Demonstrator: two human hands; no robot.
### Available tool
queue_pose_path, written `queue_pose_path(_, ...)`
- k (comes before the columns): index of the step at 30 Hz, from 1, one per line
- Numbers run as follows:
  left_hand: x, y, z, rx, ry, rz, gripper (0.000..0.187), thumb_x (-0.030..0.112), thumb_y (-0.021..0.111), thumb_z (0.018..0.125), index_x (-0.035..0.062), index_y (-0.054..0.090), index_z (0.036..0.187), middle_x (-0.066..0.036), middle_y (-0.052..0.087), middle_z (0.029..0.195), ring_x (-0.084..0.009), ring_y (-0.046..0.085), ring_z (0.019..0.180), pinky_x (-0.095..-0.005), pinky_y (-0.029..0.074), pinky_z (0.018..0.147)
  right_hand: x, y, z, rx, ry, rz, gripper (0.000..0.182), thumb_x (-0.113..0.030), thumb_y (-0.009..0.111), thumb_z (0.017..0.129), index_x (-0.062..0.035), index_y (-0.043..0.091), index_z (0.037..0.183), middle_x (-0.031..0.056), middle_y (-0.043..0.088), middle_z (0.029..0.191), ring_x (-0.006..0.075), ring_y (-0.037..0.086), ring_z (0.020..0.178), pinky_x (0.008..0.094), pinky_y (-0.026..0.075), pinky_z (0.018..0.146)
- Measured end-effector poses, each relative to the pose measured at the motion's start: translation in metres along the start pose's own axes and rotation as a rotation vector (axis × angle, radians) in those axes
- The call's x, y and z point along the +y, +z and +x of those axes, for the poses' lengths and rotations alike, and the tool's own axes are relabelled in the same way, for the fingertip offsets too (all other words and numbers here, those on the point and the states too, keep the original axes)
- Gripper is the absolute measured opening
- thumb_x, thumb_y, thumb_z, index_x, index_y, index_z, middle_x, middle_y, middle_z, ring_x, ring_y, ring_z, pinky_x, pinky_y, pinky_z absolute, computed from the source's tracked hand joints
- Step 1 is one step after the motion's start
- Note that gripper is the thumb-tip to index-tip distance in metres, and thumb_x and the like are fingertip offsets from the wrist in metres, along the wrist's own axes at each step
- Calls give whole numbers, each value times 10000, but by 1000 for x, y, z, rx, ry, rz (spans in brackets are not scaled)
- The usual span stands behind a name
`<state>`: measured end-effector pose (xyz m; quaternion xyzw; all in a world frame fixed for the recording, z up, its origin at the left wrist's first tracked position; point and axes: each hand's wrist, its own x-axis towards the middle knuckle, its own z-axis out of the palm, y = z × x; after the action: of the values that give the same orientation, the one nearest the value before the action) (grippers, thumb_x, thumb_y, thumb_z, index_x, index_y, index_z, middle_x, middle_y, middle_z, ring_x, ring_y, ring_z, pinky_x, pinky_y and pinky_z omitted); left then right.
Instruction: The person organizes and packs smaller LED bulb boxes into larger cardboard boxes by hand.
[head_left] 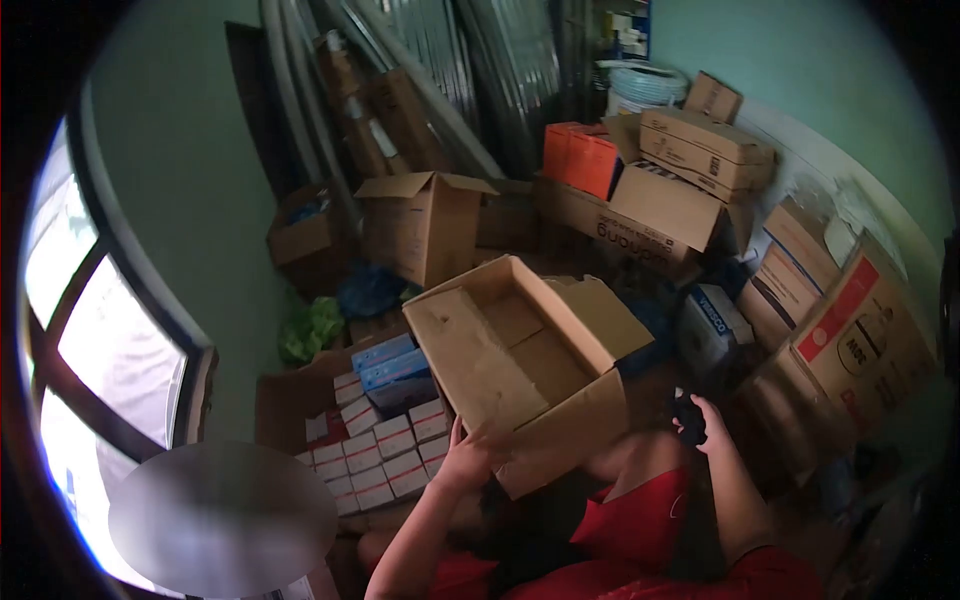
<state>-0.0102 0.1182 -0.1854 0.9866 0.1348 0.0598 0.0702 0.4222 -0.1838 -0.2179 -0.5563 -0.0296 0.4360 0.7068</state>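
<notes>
An open cardboard box is tilted in front of me, its flaps spread and its visible inside bare. At its lower left corner my left hand grips the cardboard, fingers against the side. To the right of the box, my right hand is closed around a small black object, whose kind I cannot make out. Left of the open box, a larger carton holds several small white boxes with red lines, along with blue boxes on top.
Behind stand a tall open carton, an orange box and stacked cartons. Large cartons lean at the right, beside a grey-and-blue box. Green plastic lies near the left wall. Long metal profiles lean at the back.
</notes>
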Motion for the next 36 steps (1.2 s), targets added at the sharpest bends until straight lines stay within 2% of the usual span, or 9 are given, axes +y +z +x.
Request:
queue_pose_path(4,2,-22,32,-133,-95,-113,488,249,621,909,333,602,1389,35,482,1524,-284,309,1505,-724,119,1190,25,27,-27,-119,42,-106,413,-469,662,964,-142,644,1214,96,688,964,251,691,794,386,549,582)
queue_pose_path(6,1,-17,60,-97,-47,-116,589,452,656,912,326,517,1470,32,452,1560,-315,270,1521,-736,113,1182,58,56,-21,-70,-204,-189,484,-487,684,943,-143,635,1281,105,695,1041,235,686,930,385,570,686)
queue_pose_path(9,10,0,104,-145,-44,-94,711,678,607,881,331,497,1492,7,409,1604,-331,231,1537,-742,103,1177,95,62,12,-21,-30,-401,779,-535,708,910,-105,448,1504,168,606,1342,294,607,1197,390,488,988)
queue_pose_path(13,1,46,126,-344,-113,13,708,758,525,877,289,595,1402,-48,525,1490,-321,317,1487,-751,93,1169,100,139,11,123,-221,-705,1024,-605,709,879,51,302,1552,280,453,1508,356,429,1420,402,364,1154)
queue_pose_path(23,-24,54,56,-86,-205,89,383,526,568,948,224,779,1052,-21,676,1186,-281,478,1297,-618,159,1191,86,161,54,59,-324,-836,756,-605,704,863,52,660,1234,246,697,1196,366,664,1144,415,509,972)
queue_pose_path(26,-19,31,2,44,-395,4,304,435,611,924,205,779,1028,-68,624,1323,-299,418,1383,-585,173,1204,103,153,72,81,-386,-1033,730,-643,731,809,-6,701,1163,243,722,1105,409,681,1074,449,522,941)
queue_pose_path(32,-41,115,-97,454,-834,-25,470,308,731,775,173,703,1225,-242,207,1643,-422,152,1538,-597,184,1214,134,152,82,134,-533,-1249,609,-426,769,804,41,650,1176,272,703,1115,420,674,1078,466,532,912)
queue_pose_path(33,-22,95,-98,552,-833,-387,705,339,767,736,160,582,1392,-286,162,1644,-471,162,1518,-612,193,1210,131,155,90,152,-229,-1292,508,-306,695,846,56,642,1199,289,686,1158,418,658,1120,451,521,946)
queue_pose_path(36,-35,129,-108,284,-900,-299,825,407,788,743,170,495,1476,-290,147,1648,-477,199,1503,-618,236,1192,126,147,105,186,-481,-1036,384,-267,584,862,16,714,1087,268,718,1050,457,676,1033,507,533,878)
